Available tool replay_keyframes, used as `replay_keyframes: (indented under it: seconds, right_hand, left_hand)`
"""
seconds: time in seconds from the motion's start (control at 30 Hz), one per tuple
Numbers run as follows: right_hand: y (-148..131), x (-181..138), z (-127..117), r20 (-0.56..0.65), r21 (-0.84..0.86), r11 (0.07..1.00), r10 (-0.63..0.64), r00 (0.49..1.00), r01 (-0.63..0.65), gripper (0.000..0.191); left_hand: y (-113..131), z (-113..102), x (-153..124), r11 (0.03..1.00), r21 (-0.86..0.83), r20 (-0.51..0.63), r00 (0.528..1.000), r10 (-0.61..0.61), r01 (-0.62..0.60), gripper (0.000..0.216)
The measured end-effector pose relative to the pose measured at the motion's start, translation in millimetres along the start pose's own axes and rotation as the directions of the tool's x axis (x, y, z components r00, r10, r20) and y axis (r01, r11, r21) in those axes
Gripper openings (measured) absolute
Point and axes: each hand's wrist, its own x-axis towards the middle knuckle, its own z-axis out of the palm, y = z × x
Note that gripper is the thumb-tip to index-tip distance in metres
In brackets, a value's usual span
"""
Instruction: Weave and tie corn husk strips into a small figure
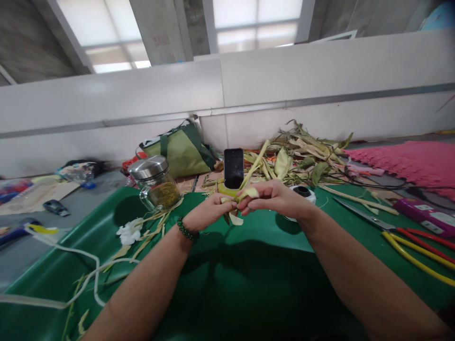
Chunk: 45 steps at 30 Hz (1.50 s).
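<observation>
Strips of pale green corn husk (235,219) are pinched between my two hands above the green sheet (245,284). My left hand (209,212), with a dark green bead bracelet at the wrist, closes thumb and fingers on the lower left part of the husk. From the other side my right hand (272,198) grips a folded strip near its fingertips. The fingers partly hide the husk, and its exact shape cannot be made out. Just beyond the hands a phone (233,168) stands upright in a yellow-green holder. A white spool (302,194) sits partly behind my right hand.
At the left stands a glass jar mug (159,189) with a metal lid, near crumpled white tissue (131,231) and a white cord (95,265). Scissors (377,220) with red and yellow handles lie right. A husk pile (309,151) and a green bag (181,149) are behind.
</observation>
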Motion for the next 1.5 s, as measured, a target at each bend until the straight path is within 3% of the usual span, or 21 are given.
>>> replay_keyframes:
  seconds: [0.17,0.4,0.57,0.67,0.87,0.97,1.03,1.13,1.23,1.3,1.43,1.5]
  right_hand:
    - [15.6,10.3,15.8,-0.207,-0.355,0.93,-0.178,0.962,0.096,0.017]
    - [22.1,11.6,22.8,-0.397,-0.477,0.878,-0.262,0.879,0.046,0.015]
    - [21.4,11.7,24.6,-0.436,-0.489,0.872,-0.267,0.859,0.022,0.015]
    - [21.7,11.5,25.0,-0.44,-0.468,0.884,-0.235,0.867,0.002,0.011]
    - [18.6,11.0,24.7,-0.402,-0.305,0.952,-0.102,0.91,-0.028,0.015]
    - [17.4,9.5,26.6,-0.397,-0.343,0.939,-0.163,0.903,0.019,0.023]
    - [14.5,6.1,27.0,-0.37,-0.427,0.9,-0.269,0.889,0.094,0.029]
    - [7.3,-1.5,24.9,-0.332,-0.561,0.805,-0.433,0.838,0.193,0.019]
    - [2.4,-6.5,23.2,-0.409,-0.565,0.797,-0.494,0.767,0.212,0.016]
    - [2.4,-7.1,24.2,-0.454,-0.534,0.821,-0.482,0.749,0.204,0.018]
    - [6.4,-3.9,27.9,-0.292,-0.527,0.838,-0.333,0.896,0.14,0.011]
    - [9.0,-1.2,28.0,-0.224,-0.569,0.819,-0.246,0.943,0.079,0.015]
  left_hand:
    - [7.1,9.9,-3.7,0.997,0.05,0.038,0.998,-0.055,0.053,0.022]
    - [1.2,12.0,-1.0,0.999,-0.028,0.011,1.0,0.022,-0.022,0.028]
    - [-12.3,16.9,3.3,0.97,-0.243,-0.075,0.997,-0.03,0.011,0.04]
    - [-12.9,18.9,2.8,0.978,-0.208,-0.121,0.992,-0.033,0.007,0.049]
    - [-7.8,15.3,-0.3,0.983,-0.166,-0.048,0.997,0.066,-0.073,0.052]
    - [-8.7,11.5,-0.7,0.987,-0.137,-0.029,0.996,0.083,-0.086,0.051]
    - [-9.2,9.4,-1.2,0.989,-0.122,-0.005,0.996,0.085,-0.085,0.051]
    - [-7.5,7.1,-2.7,0.995,-0.057,0.028,0.996,0.089,-0.088,0.049]
    - [-3.7,5.4,-3.8,0.992,0.081,0.062,0.994,0.093,-0.098,0.046]
    - [-1.7,5.0,-3.4,0.974,0.174,0.076,0.988,0.134,-0.145,0.044]
    - [-2.0,6.4,-0.8,0.929,0.285,0.088,0.971,0.222,-0.238,0.036]
    - [-3.9,7.7,0.4,0.924,0.284,0.114,0.966,0.233,-0.257,0.032]
